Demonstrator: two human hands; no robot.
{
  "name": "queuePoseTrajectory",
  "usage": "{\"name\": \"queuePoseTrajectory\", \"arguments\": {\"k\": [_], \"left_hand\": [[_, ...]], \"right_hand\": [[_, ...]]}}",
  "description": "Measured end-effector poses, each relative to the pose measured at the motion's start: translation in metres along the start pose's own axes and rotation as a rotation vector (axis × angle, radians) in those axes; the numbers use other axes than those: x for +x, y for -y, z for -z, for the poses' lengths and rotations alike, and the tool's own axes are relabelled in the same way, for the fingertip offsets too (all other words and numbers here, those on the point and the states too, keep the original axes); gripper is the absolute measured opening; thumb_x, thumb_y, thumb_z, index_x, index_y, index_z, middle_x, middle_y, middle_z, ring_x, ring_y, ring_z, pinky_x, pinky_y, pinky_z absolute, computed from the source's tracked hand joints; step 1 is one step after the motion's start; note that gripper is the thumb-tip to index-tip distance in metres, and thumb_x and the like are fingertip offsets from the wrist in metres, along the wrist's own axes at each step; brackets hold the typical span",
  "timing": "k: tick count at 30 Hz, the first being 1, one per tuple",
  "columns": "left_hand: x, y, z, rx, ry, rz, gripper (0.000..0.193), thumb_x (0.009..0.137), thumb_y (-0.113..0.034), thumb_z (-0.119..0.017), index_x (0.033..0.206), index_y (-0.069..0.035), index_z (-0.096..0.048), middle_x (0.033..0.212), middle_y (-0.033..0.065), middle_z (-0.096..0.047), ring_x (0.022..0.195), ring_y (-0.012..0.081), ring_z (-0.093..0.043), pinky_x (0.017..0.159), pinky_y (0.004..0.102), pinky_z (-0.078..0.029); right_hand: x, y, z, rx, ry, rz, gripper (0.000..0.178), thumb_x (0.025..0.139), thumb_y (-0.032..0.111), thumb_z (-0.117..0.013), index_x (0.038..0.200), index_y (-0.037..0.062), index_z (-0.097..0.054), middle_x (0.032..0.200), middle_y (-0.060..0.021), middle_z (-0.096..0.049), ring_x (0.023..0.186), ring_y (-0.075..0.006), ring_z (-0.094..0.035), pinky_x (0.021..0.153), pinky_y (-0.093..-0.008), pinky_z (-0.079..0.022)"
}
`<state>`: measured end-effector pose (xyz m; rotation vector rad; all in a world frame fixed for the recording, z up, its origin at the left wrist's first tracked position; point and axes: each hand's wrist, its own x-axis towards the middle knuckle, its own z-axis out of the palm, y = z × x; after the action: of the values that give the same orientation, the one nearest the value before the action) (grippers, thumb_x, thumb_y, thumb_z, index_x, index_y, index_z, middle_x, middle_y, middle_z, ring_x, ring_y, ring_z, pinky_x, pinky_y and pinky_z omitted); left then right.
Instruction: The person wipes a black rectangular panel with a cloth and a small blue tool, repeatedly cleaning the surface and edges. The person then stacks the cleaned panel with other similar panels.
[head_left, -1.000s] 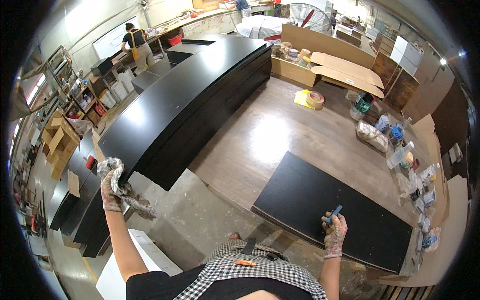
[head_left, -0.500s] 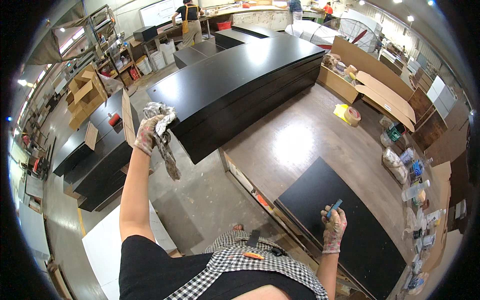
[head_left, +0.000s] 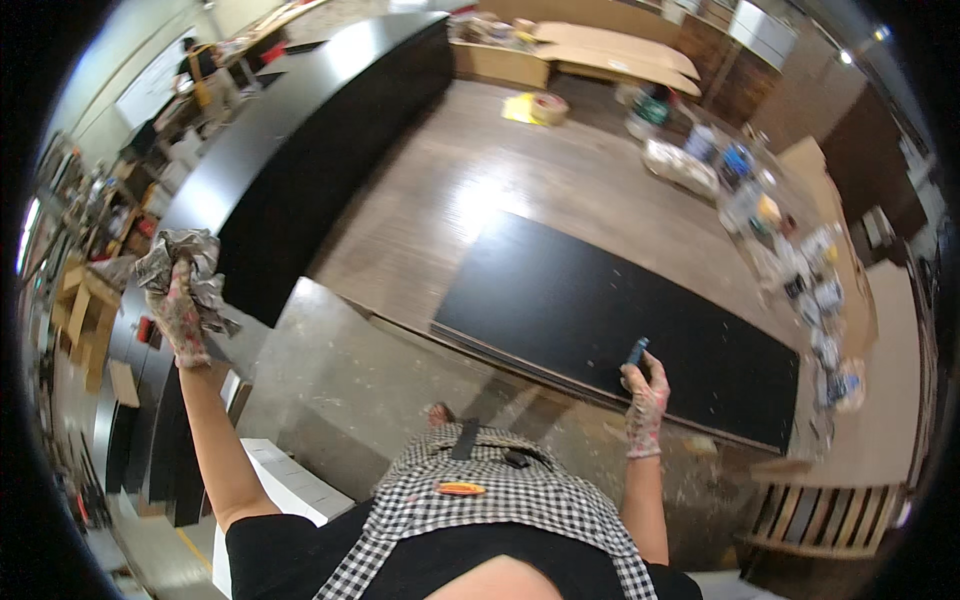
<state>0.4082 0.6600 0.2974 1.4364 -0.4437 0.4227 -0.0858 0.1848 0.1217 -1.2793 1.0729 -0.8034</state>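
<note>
My left hand [head_left: 178,312], in a stained patterned glove, is closed round a crumpled grey rag [head_left: 190,262]. It is at the near end of a tall stack of black panels [head_left: 310,150]. My right hand [head_left: 648,400], gloved too, pinches a small blue stick-like piece [head_left: 637,350]; its exact kind is unclear. That hand hovers above or rests by the near edge of a black board [head_left: 560,300] lying on the brown worktable [head_left: 400,240]. Small pale specks dot the board's right part.
A tape roll [head_left: 548,108] lies by a yellow sheet at the table's far side. Bottles and bags [head_left: 750,200] line its right edge. Cardboard boxes [head_left: 82,315] and dark panels stand at left. A slatted wooden pallet [head_left: 825,520] is at lower right. A co-worker [head_left: 205,75] stands far left.
The view has swung to the right, so the panel stack now appears further left. My left hand still grips the rag, and my right hand still holds the blue piece over the board.
</note>
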Motion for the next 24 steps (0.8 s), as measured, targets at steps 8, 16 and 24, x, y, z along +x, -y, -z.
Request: {"name": "queuePoseTrajectory", "arguments": {"k": [8,16,24], "left_hand": [[-0.189,-0.021,-0.274,-0.064,0.768,0.315,0.046,0.086,-0.001,-0.074,0.130,-0.002,-0.061,0.115,0.0044,-0.067,0.098,0.0110,-0.062,0.084,0.0270,-0.054],[-0.229,0.026,-0.374,-0.139,1.004,0.710,0.049,0.084,0.006,-0.068,0.132,-0.001,-0.058,0.102,0.0004,-0.066,0.090,0.0086,-0.063,0.081,0.0251,-0.053],[-0.278,0.043,-0.447,-0.090,1.539,0.268,0.084,0.074,-0.020,-0.080,0.149,-0.007,-0.043,0.119,0.0115,-0.062,0.111,0.0224,-0.063,0.098,0.0348,-0.050]], "right_hand": [[0.009,-0.013,0.033,-0.022,0.027,0.211,0.048,0.088,0.008,-0.073,0.133,-0.0008,-0.058,0.111,-0.0047,-0.066,0.094,-0.0120,-0.063,0.087,-0.0274,-0.053],[0.044,0.006,0.031,0.080,-0.114,0.101,0.043,0.093,0.010,-0.070,0.132,-0.0024,-0.058,0.104,-0.0035,-0.065,0.088,-0.0096,-0.062,0.076,-0.0240,-0.053],[0.065,0.037,0.036,0.595,-0.062,0.010,0.048,0.093,0.008,-0.067,0.137,-0.0017,-0.050,0.116,-0.0106,-0.065,0.097,-0.0243,-0.070,0.084,-0.0387,-0.060]]}}
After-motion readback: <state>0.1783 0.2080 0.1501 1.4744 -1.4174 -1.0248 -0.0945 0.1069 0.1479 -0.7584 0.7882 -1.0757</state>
